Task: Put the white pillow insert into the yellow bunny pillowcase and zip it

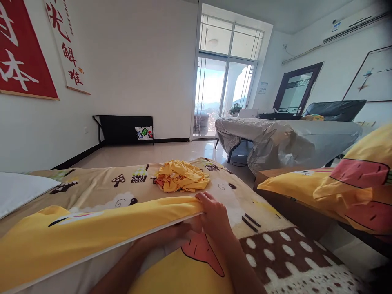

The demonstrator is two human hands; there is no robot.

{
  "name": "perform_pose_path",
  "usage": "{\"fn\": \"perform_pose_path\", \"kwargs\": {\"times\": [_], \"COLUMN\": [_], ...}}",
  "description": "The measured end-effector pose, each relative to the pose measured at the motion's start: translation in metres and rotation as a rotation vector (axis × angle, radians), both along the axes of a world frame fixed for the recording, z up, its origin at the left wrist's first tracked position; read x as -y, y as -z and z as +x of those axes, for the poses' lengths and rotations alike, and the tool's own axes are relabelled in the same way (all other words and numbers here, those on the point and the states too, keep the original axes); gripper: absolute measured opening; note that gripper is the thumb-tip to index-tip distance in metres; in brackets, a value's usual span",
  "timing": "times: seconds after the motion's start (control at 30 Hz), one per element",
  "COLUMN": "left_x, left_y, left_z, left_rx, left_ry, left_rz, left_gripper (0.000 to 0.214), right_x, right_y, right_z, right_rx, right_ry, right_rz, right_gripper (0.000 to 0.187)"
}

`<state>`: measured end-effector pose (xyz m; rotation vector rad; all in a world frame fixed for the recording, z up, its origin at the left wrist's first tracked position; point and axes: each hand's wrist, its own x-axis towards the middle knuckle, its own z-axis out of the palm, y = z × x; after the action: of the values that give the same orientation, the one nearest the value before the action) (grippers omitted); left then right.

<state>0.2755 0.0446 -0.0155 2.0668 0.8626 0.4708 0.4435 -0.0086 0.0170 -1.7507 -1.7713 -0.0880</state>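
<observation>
A yellow pillowcase (113,222) with a printed design stretches across the near side of the bed, its pale-edged opening facing me. My right hand (214,214) is closed round the corner at the right end of that opening. Under the raised upper layer, my left hand (191,224) reaches into the opening to the same corner, in shadow. Its fingers are largely hidden by the cloth and my right hand. The lower layer, with a pink patch, lies beneath my forearms. Beyond my hands, a crumpled yellow cloth (182,175) rests on the patterned blanket (101,179).
A white pillow (24,190) lies at the left. Yellow and pink bedding (343,183) is heaped on the right, by a wooden edge. Behind it stands a table under plastic sheeting (275,139). A folded black frame (125,130) leans on the far wall near glass doors (225,98).
</observation>
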Motion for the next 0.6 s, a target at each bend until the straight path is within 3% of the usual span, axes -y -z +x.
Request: {"fn": "perform_pose_path", "kwargs": {"times": [0.27,0.47,0.6], "left_x": [0.025,0.017,0.012], "left_y": [-0.011,0.004,0.015], "left_z": [-0.003,0.007,0.014], "left_rx": [-0.116,-0.067,0.01], "left_ry": [0.076,0.0,-0.127], "left_rz": [0.346,0.409,0.251], "left_gripper": [0.041,0.043,0.046], "right_x": [-0.006,-0.008,-0.007], "right_y": [0.005,0.006,0.005], "right_z": [-0.001,-0.001,0.0], "right_rx": [-0.195,-0.278,-0.264], "right_ry": [-0.132,-0.21,-0.214], "right_rz": [-0.012,-0.007,-0.005], "right_gripper": [0.033,0.033,0.035]}}
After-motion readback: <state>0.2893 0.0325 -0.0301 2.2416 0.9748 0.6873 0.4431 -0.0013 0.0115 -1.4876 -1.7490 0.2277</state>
